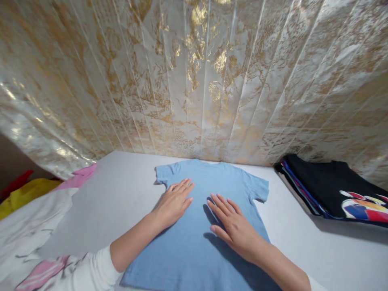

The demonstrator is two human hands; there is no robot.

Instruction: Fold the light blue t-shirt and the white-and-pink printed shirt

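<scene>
Two open hands, the left hand (174,200) and the right hand (232,224), press flat, gripping nothing, on a light blue T-shirt (194,242) spread on a white table (121,190) before a gold-marbled wall (194,81). A stack of folded dark shirts (330,190) sits at right, loose pale clothing (27,226) at left.

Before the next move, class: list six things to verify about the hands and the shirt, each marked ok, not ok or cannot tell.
1. Light blue short-sleeved fabric T-shirt lies flat on the white table: ok.
2. Both sleeves spread outward: ok.
3. Left hand palm down on the shirt: ok.
4. Right hand palm down on the shirt: ok.
5. Lower hem smooth: cannot tell, most of it leaves the picture.
6. Stack of folded dark shirts lies apart from the blue one: ok.
</scene>
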